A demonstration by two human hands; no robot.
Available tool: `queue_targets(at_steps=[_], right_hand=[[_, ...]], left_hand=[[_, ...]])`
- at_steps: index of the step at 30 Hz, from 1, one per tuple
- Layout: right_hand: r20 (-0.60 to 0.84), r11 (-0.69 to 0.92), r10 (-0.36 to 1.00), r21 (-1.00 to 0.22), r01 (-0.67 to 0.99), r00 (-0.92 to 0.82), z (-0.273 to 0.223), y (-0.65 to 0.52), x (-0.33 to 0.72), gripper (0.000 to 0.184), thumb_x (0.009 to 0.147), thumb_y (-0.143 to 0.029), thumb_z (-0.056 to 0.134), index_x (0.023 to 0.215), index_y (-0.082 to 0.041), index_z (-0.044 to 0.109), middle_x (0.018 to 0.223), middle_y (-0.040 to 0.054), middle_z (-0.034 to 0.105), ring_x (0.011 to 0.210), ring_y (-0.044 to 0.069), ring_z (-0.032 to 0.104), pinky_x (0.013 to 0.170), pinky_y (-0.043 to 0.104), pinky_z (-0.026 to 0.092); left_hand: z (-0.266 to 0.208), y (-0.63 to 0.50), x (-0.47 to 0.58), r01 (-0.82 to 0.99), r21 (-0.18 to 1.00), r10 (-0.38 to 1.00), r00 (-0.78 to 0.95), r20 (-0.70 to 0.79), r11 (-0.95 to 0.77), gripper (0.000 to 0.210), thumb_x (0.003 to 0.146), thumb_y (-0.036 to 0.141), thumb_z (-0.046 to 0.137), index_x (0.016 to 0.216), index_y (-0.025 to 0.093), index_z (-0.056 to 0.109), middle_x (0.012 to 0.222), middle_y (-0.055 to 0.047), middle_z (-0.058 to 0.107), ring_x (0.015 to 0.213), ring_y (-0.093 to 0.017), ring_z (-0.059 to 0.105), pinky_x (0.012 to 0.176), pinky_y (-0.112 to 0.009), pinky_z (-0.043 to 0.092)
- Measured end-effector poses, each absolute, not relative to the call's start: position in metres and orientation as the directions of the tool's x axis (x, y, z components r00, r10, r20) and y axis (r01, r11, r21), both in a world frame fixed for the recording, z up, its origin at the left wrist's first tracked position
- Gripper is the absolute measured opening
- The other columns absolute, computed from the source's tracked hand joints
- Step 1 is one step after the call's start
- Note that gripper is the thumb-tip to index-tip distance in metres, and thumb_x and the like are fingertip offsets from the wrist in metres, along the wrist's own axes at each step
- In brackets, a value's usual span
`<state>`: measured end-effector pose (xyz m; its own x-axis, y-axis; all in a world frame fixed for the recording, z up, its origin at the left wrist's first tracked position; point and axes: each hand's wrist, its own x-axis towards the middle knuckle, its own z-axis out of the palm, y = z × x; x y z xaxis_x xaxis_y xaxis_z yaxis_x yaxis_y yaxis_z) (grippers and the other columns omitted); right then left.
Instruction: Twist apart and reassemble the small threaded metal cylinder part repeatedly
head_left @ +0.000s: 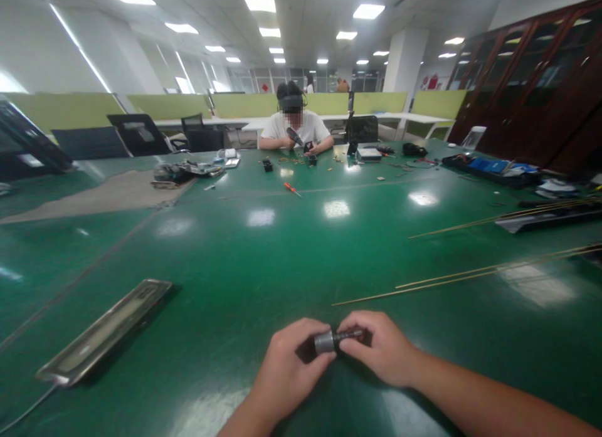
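Observation:
Near the front of the green table, my left hand [294, 362] is closed around a small grey metal cylinder [324, 342], with fingers above and thumb below. A narrower dark shaft reaches from the cylinder's right end. My right hand [388, 349] pinches that dark shaft [350, 336] between thumb and fingers. The piece lies almost level between both hands, just over the tabletop. Its exact kind is too small to make out, and my fingers cover parts of it.
A long metal-framed panel [108, 333] with a white cable lies left. Thin brass-coloured rods [451, 279] stretch in from the right. An orange screwdriver [291, 189] lies farther off, before a co-worker [301, 126] holding a dark tool. Cluttered parts [185, 172] sit at the back left.

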<state>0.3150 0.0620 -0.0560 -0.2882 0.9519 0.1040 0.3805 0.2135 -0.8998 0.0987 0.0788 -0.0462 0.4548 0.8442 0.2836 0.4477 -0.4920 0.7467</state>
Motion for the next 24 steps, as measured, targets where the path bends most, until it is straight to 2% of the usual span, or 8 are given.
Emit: queue_targets(at_steps=[24], right_hand=[[0.063, 0.168, 0.962, -0.905, 0.391, -0.267, -0.0558, 0.0608, 0.3154, 0.007, 0.083, -0.023, 0.068, 0.087, -0.020, 0.072, 0.075, -0.0002, 0.068, 0.069, 0.015, 0.060, 0.064, 0.024, 0.041]], left_hand=[[-0.0446, 0.0797, 0.0957, 0.435, 0.738, 0.841, 0.421, 0.339, -0.515, 0.031, 0.073, 0.015, 0.077, 0.100, 0.027, 0.069, 0.093, 0.002, 0.073, 0.083, -0.015, 0.069, 0.077, -0.025, 0.053]])
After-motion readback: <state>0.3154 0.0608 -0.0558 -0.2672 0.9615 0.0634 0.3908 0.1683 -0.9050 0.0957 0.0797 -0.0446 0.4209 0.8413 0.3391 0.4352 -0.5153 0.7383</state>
